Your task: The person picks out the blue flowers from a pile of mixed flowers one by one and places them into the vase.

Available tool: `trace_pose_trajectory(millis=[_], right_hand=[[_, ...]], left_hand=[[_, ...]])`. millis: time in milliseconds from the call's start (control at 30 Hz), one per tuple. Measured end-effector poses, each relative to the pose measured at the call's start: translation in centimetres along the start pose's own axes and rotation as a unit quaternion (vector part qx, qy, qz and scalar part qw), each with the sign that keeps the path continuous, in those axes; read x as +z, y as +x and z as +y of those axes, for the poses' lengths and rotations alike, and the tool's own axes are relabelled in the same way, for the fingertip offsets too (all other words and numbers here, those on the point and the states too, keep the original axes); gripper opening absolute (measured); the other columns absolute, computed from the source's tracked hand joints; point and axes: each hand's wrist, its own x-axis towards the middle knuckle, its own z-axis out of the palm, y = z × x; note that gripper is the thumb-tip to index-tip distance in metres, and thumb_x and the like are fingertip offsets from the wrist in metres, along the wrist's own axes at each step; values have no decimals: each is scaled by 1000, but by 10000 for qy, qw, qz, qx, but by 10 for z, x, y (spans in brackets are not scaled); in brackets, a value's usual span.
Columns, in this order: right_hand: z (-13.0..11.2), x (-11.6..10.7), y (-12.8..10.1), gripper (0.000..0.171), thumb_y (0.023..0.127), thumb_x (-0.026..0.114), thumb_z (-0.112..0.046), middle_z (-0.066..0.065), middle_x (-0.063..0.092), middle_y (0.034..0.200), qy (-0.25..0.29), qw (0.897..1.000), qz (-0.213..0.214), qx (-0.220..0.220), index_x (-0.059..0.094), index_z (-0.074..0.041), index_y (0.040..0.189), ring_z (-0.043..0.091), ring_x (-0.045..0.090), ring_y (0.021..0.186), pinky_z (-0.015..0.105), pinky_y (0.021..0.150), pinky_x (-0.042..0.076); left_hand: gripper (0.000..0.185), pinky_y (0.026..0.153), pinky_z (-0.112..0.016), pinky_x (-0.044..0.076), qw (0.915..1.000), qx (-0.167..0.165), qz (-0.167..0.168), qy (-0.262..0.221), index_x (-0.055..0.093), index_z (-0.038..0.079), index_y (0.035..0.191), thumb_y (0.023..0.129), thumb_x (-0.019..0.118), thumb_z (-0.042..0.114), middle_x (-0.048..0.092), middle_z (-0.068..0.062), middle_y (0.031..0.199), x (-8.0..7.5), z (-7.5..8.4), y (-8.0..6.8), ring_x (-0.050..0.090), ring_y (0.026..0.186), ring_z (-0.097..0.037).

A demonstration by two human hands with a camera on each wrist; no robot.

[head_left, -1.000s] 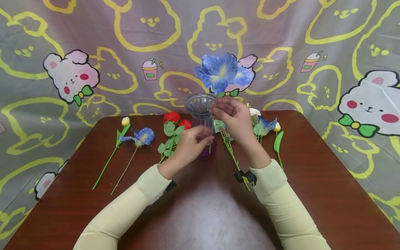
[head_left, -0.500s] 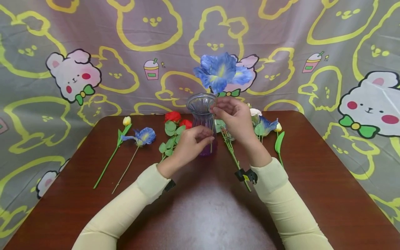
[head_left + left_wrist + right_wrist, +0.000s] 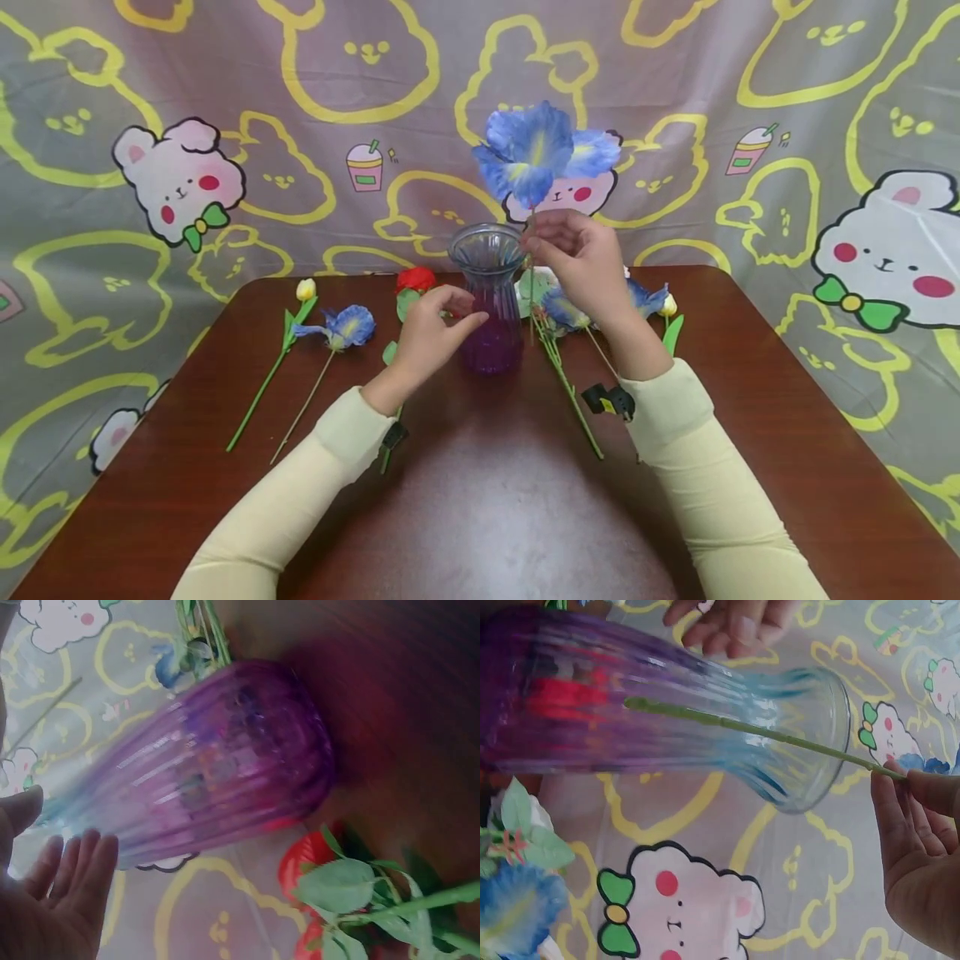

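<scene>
A ribbed glass vase [image 3: 491, 333], purple below and clearer towards its flared rim, stands upright on the table. My right hand [image 3: 585, 258] pinches the thin stem of a blue flower [image 3: 532, 154] just under its large petals. That flower is raised beside the vase rim; in the right wrist view its green stem [image 3: 705, 720] crosses in front of the glass, its lower end free. To the left of the vase is my left hand [image 3: 435, 329], holding nothing. Its fingers [image 3: 94, 862] are relaxed and near the glass in the left wrist view.
Left on the brown table [image 3: 480, 500] lie a pale yellow tulip [image 3: 305, 290] and another blue flower [image 3: 348, 327]. Red roses [image 3: 415, 281] lie behind my left hand. More blue flowers [image 3: 562, 308], white blooms and a tulip [image 3: 669, 305] lie at right. A patterned cloth [image 3: 300, 225] hangs behind.
My left hand has let go of the stem's lower part and moved left. My right hand has lifted the blue flower slightly up and to the right.
</scene>
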Motion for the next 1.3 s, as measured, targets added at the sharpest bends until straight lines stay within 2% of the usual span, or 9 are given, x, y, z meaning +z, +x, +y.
trace_pose_trajectory(millis=[133, 300, 567, 733, 900, 1100, 1300], right_hand=[[-5, -5, 6, 21, 92, 67, -5, 12, 70, 97, -451, 9990, 27, 16, 65, 5, 110, 22, 69, 88, 29, 75, 55], [-12, -10, 14, 20, 90, 67, -4, 13, 70, 96, -900, 9958, 135, -123, 66, 4, 109, 14, 68, 86, 27, 75, 54], [-22, -11, 28, 18, 89, 66, 2, 17, 69, 95, -894, 9947, 248, -442, 66, 8, 106, 17, 67, 84, 26, 73, 54], [-30, -12, 34, 17, 89, 65, 2, 15, 70, 94, -930, 9934, 333, -588, 66, 7, 106, 13, 67, 83, 25, 73, 54], [-37, -11, 42, 19, 90, 66, 1, 15, 70, 96, -954, 9927, 402, -617, 66, 7, 108, 13, 67, 83, 25, 75, 54], [-44, -8, 53, 19, 89, 65, 2, 15, 69, 96, -860, 9922, 538, -727, 66, 7, 107, 14, 67, 84, 26, 76, 54], [-51, -5, 60, 18, 90, 66, 1, 14, 70, 95, -1090, 9861, 641, -1078, 67, 8, 106, 12, 68, 84, 26, 77, 54]], left_hand=[[38, 79, -41, 54, 9996, -255, 112, 85, 62, -1, 106, 81, 82, 19, 63, -14, 101, -1, -9, 1, 60, 97, -28], [52, 88, -46, 50, 9983, -573, -72, -38, 58, -2, 118, 80, 83, 24, 61, -18, 113, 1, -18, 4, 57, 107, -31], [69, 97, -47, 44, 9919, -1107, -534, -319, 51, 5, 133, 79, 82, 33, 58, -12, 129, 8, -28, 8, 53, 120, -25], [80, 99, -46, 43, 9877, -1342, -794, -132, 45, 7, 141, 77, 82, 38, 56, -11, 134, 12, -32, 8, 51, 123, -24], [82, 98, -42, 44, 9842, -1552, -848, -116, 44, 7, 142, 77, 82, 40, 57, -9, 133, 13, -33, 8, 53, 121, -23], [78, 97, -38, 46, 9830, -1589, -794, -459, 47, 6, 140, 78, 83, 35, 58, -9, 131, 13, -32, 10, 57, 117, -22], [80, 96, -39, 46, 9849, -1458, -840, -404, 47, 4, 140, 77, 82, 38, 57, -10, 132, 14, -34, 12, 55, 119, -21]])
